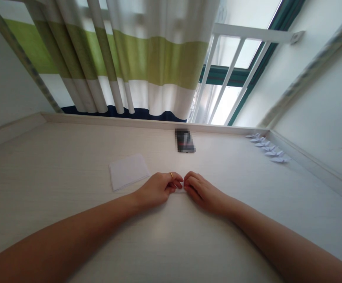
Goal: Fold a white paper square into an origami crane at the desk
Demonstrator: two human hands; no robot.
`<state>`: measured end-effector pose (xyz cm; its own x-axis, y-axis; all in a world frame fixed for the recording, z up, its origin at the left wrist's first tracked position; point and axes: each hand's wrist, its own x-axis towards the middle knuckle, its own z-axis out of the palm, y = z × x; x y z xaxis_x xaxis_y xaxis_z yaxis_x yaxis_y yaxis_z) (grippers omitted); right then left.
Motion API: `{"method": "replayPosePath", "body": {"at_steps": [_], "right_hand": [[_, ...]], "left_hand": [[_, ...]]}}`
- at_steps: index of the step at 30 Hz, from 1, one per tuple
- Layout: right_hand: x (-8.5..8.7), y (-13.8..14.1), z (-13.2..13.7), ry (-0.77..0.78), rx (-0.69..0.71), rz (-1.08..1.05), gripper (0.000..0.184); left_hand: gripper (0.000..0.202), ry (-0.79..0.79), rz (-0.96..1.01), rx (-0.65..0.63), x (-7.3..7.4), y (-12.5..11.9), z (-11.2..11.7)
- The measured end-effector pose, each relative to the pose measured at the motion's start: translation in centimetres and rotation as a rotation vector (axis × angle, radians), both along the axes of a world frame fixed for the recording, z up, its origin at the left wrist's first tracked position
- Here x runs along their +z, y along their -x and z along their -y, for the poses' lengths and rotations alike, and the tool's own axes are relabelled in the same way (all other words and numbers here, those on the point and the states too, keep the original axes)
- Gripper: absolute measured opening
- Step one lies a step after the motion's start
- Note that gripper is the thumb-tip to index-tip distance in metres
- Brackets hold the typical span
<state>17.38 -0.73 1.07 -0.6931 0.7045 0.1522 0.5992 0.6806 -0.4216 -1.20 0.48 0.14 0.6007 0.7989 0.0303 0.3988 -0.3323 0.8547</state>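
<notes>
A small piece of white folded paper (pixel 180 191) lies low on the pale surface between my hands, mostly covered by the fingers. My left hand (pixel 160 188), with a gold ring on one finger, is closed with its fingertips on the paper's left side. From the right, my right hand (pixel 202 192) is curled closed, fingertips pressed on the other end. The two hands almost meet. Just behind my left hand rests a stack of white paper sheets (pixel 128 172); how many sheets it holds I cannot tell.
Beyond my hands lies a dark rectangular object (pixel 185 140), blurred out. Several folded white paper figures (pixel 269 148) stand in a row at the far right. A low raised edge (pixel 114 120) runs along the back, before a green-and-white curtain (pixel 165 59) and a white railing (pixel 226 82).
</notes>
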Motion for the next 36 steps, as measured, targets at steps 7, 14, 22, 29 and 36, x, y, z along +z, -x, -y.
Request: {"method": "replayPosePath", "body": {"at_steps": [7,14,22,29,36], "right_hand": [[-0.1,0.25,-0.08,0.054,-0.062,-0.042,0.014],[-0.21,0.07,-0.22,0.026,-0.014,-0.063,0.013],[0.24,-0.63,-0.33,0.059,0.116,-0.091,0.008],[0.03,-0.33,-0.55,0.132,0.038,-0.171,0.01],[-0.22,0.09,-0.5,0.153,-0.04,-0.196,0.012]], "left_hand": [[0.031,0.014,0.005,-0.012,0.14,0.08,-0.05],[0.031,0.055,0.031,0.003,-0.05,0.06,-0.12],[0.026,0.081,0.083,0.005,-0.33,0.19,-0.3],[0.026,0.147,0.102,-0.045,-0.2,0.34,-0.68],[0.027,0.165,0.101,-0.067,-0.07,0.46,-0.94]]}}
